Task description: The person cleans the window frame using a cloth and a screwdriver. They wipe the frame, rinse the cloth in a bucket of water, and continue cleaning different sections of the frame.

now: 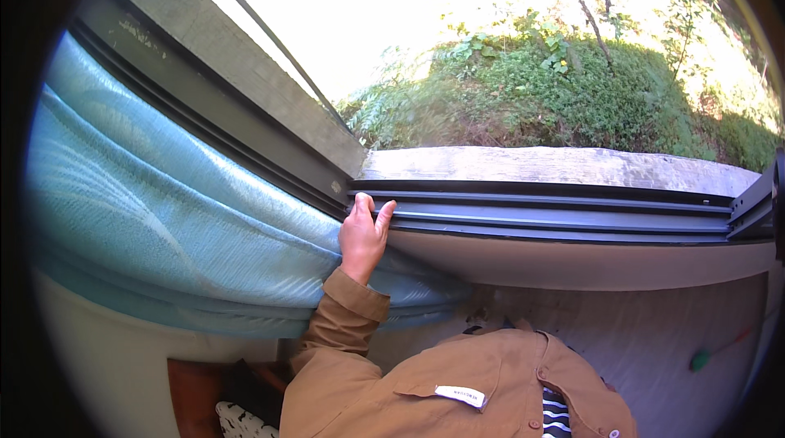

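Observation:
My left hand point(363, 235) reaches forward to the left end of the dark metal window track point(552, 216), at the corner where it meets the upright window frame point(214, 107). Its thumb and one finger point up at the track, and the other fingers are hidden, so whether it grips anything cannot be told. A light blue curtain point(184, 211) hangs beside the frame, to the left of the hand and behind the wrist. My right hand is out of view. Before me the window stands open above a pale outer sill point(552, 165).
A metal sash or frame part point(754, 205) is at the track's right end. Green plants point(552, 100) grow outside. Below the window are a pale wall point(582, 260) and the floor point(644, 327), with a green-headed object point(699, 360) on it. Brown wooden furniture point(193, 392) stands lower left.

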### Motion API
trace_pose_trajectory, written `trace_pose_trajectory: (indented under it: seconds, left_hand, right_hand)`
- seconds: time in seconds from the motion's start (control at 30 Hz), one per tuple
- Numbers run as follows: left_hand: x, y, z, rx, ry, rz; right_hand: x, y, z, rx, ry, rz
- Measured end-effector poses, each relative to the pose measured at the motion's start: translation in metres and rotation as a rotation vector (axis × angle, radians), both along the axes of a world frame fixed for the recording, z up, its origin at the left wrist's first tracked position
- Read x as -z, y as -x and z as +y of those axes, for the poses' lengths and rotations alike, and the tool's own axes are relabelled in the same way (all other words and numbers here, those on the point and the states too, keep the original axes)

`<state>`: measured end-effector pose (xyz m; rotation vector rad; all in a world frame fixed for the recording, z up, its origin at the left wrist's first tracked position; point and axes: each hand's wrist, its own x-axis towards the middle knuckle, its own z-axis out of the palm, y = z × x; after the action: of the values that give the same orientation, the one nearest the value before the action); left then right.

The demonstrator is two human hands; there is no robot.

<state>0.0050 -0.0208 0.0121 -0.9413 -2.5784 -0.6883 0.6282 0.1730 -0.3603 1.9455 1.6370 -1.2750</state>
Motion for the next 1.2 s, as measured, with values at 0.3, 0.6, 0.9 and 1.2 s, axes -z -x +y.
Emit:
trace_pose_trajectory:
  seconds: [0.3,0.6,0.9,1.2]
  left_hand:
    - [0.006,-0.002,-0.011,0.054,-0.998,-0.880]
    - [-0.018,-0.021,-0.021,0.325,-1.104,-1.137]
    - [0.037,-0.130,0.047,0.831,-0.207,-1.654]
    - [0.043,-0.263,0.191,1.211,0.103,-1.348]
  right_hand:
    - [-0.040,0.016,0.028,0.036,-0.035,0.113]
    - [-0.031,0.036,-0.001,0.021,-0.046,0.225]
    - [-0.074,0.021,-0.032,0.199,-0.260,0.184]
    - [-0.092,-0.060,-0.011,0.802,-0.495,0.326]
